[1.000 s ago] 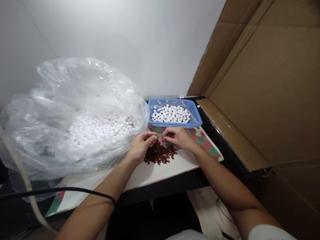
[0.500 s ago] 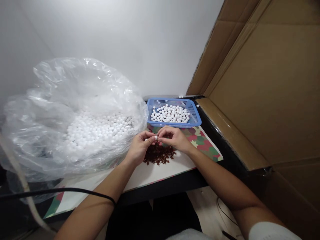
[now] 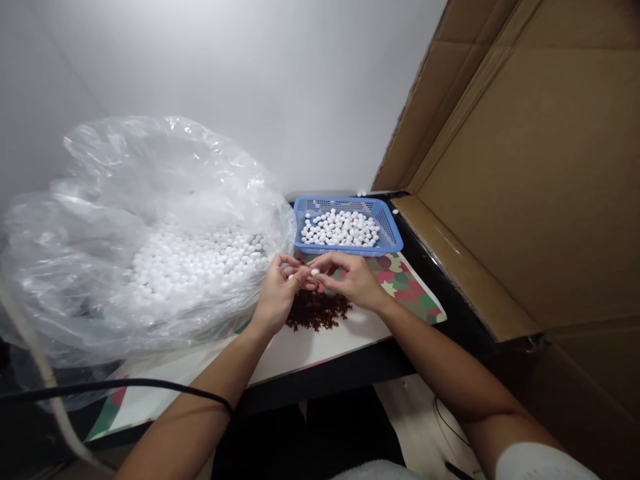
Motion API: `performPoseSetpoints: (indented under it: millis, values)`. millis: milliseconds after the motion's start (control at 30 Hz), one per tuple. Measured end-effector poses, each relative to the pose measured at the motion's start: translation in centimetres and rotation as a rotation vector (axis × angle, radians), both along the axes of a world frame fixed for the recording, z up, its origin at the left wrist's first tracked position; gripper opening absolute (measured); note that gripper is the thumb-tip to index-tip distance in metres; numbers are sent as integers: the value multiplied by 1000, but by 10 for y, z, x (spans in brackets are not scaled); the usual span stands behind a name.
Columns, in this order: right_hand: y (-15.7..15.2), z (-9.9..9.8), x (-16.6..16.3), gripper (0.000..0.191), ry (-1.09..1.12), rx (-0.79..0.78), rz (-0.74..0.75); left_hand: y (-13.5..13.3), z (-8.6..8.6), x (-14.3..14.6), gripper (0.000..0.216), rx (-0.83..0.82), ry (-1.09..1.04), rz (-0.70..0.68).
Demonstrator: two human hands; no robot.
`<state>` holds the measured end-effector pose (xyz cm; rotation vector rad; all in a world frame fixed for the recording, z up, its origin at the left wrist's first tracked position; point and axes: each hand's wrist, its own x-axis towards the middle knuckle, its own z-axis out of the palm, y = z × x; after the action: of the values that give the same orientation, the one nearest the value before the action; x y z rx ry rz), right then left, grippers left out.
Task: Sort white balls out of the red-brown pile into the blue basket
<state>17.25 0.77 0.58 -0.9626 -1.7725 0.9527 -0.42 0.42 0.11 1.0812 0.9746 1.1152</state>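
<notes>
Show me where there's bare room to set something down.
Free: on the paper, the patterned patch right of the right hand and the white strip before the red pile. Crowded: around the left hand, between bag and pile.

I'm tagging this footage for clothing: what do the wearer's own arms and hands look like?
The left hand and right hand are both ungloved, with no watch or bracelet visible. A pale sleeve shows high on the right arm; the left sleeve is out of view. A black cable crosses the left forearm.
</notes>
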Motion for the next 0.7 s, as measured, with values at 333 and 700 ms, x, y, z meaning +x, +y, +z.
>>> performPoseSetpoints:
  millis: [333,700]
  values:
    - [31,-5,45,22,-406,445,-469,1,1,-6,7,-34,139,9]
    - [18,-30,14,12,-559,204,66,-2,-9,-3,28,-35,131,-114]
